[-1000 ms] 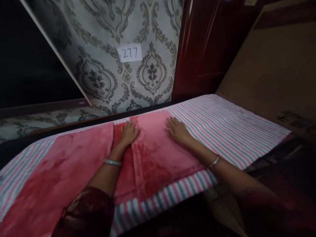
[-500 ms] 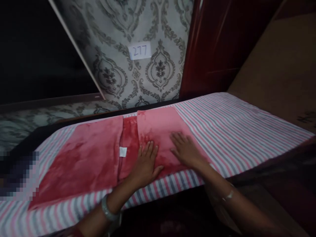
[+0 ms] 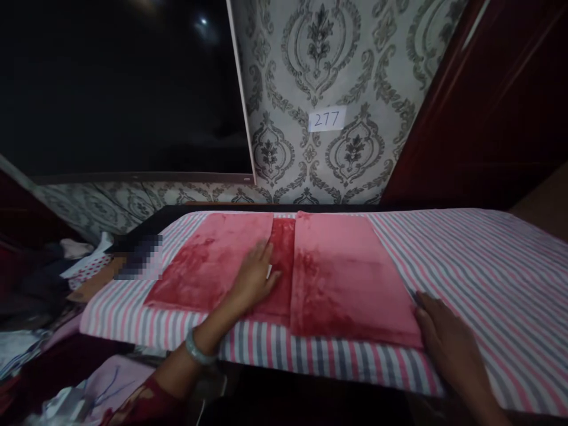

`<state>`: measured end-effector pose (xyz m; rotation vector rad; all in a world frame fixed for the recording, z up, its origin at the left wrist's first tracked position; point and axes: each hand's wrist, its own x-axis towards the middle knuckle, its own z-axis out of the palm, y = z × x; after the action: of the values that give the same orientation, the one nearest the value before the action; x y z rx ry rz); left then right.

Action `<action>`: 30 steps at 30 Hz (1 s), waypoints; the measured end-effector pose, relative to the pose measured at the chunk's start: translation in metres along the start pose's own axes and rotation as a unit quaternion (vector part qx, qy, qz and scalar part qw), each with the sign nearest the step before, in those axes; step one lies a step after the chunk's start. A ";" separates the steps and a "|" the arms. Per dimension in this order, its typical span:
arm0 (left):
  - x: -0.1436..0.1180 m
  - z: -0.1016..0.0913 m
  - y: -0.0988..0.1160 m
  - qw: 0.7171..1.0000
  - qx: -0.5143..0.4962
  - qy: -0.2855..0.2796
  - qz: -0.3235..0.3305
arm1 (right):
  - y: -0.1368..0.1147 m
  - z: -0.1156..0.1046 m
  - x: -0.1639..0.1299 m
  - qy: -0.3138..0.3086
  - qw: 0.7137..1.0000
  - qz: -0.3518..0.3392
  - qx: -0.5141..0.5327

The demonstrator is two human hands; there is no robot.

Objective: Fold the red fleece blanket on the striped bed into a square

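i see my left hand (image 3: 254, 277) lying flat, fingers spread, on the pink cloth (image 3: 306, 272), its grip wide and holding nothing, pressing near the darker strip where the two folded flaps meet. my right hand (image 3: 446, 343) rests at the cloth's near right corner, fingertips touching the edge, also flat and not closed on anything. the cloth lies on the striped sheet (image 3: 479, 266) over the surface, its long axis running left to right across my view, with the fold seam running away from me. the right flap sits between my two hands; the right hand is nearer its free corner, the left nearer the seam. a paper label (image 3: 327, 119) hangs on the patterned wall behind. the left side is dim clutter i can't make out, and my right wrist is cut off at the frame's bottom.
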<state>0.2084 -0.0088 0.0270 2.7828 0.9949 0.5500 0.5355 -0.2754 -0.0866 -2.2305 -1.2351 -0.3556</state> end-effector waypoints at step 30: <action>-0.049 0.065 0.076 0.985 -0.049 -0.089 0.136 | -0.046 -0.009 0.012 0.013 0.960 0.138 0.244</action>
<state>0.2429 -0.0991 -0.0282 2.8352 0.5407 0.3588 0.5036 -0.2533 -0.0578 -1.9191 -0.8617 0.0307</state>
